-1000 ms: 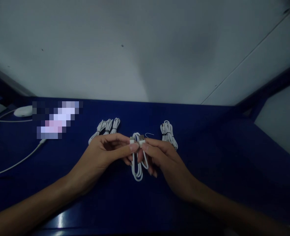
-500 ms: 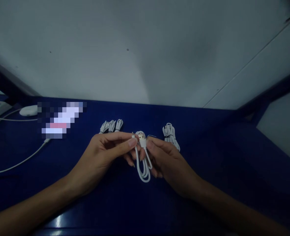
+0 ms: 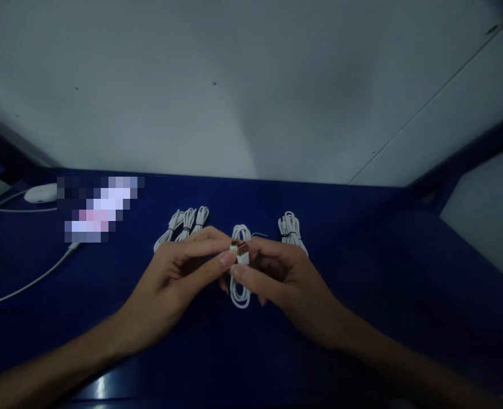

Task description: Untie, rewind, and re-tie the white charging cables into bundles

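Observation:
A coiled white USB cable (image 3: 240,296) is held upright between my two hands over the blue table. My left hand (image 3: 187,272) is closed on it, thumb and forefinger pinching at its smaller connector. From the other side my right hand (image 3: 283,278) grips the same cable, its thumb at the white housing of the USB plug (image 3: 243,257). The plug's metal end points up and away from me. The fingers hide the middle of the coil. Just beyond my right forefinger lies a thin tie (image 3: 259,234).
Several tied white cable bundles (image 3: 186,222) lie beyond my left hand, and another bundle (image 3: 291,230) beyond my right. At the left are a blurred-out lit device (image 3: 107,204) with a cable, and a white rounded object (image 3: 42,193). A grey panel (image 3: 234,113) rises behind the blue table (image 3: 217,352).
The USB plug has tipped away from me and now sits against the smaller connector. My right thumb has shifted left across the cable, and the coil hangs straighter.

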Tool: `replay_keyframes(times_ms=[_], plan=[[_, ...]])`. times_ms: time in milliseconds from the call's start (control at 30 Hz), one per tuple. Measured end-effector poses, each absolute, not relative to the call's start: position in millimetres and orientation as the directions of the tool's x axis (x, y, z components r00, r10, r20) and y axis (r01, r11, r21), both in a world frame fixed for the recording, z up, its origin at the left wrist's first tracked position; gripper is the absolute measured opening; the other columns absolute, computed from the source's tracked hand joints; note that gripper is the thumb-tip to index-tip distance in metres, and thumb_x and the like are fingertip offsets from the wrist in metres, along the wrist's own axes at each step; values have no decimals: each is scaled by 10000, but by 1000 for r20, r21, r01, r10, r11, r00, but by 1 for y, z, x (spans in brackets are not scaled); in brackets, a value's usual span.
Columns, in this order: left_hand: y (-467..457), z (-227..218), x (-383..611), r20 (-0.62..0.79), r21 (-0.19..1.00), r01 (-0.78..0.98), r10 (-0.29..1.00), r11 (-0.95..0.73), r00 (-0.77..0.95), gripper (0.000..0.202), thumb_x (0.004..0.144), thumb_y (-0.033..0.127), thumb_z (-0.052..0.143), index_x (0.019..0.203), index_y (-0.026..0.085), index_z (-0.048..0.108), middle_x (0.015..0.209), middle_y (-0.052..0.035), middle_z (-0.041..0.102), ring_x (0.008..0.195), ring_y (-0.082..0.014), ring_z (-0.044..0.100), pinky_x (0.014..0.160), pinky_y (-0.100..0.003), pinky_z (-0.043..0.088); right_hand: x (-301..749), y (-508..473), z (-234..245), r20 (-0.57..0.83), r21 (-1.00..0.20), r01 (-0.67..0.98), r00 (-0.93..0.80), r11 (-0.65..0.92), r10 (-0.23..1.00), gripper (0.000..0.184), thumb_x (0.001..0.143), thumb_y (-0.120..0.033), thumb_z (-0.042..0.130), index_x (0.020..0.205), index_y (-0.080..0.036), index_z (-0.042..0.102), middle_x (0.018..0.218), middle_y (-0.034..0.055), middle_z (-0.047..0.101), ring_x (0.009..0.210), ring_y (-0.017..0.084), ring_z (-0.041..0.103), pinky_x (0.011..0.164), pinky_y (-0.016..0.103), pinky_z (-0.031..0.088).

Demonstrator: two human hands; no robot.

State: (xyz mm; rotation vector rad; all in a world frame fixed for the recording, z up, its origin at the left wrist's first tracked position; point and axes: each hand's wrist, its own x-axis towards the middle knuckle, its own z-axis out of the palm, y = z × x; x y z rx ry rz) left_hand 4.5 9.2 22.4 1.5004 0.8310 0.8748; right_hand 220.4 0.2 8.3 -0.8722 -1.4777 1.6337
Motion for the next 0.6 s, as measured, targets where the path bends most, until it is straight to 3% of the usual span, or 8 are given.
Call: replay_keyframes(times_ms=[133,367,600], plan=[[8,21,5,99,990,48,887,-135,452,211,1098,268,703,1098,317,909,1026,-33,744,914,-177,681,808,-267,582,223,1,12,-21,-994,-80,-500,-71,866,156,1070,-363,753,1013,-229,810,868,-2,714,707,127,574,619,272,457],[14,17,6,10,998,46,888,-35,459,309,1121,270,665,885,238,860,878,-16,731,871,-167,691,886,-291,547,220,-1,11,25,-995,-99,-443,-22,896,279,1090,-314,726,829,-216,738,937,-3,791,668,96,570,570,249,417],[18,16,6,-66,997,1,874,75,482,267,1105,303,691,915,205,852,894,-33,733,837,-166,677,828,-291,546,218,-1,6,-3,-997,-70,-400,-34,916,322,1086,-389,727,811,-223,731,834,-5,751,589,92,524,527,245,396]])
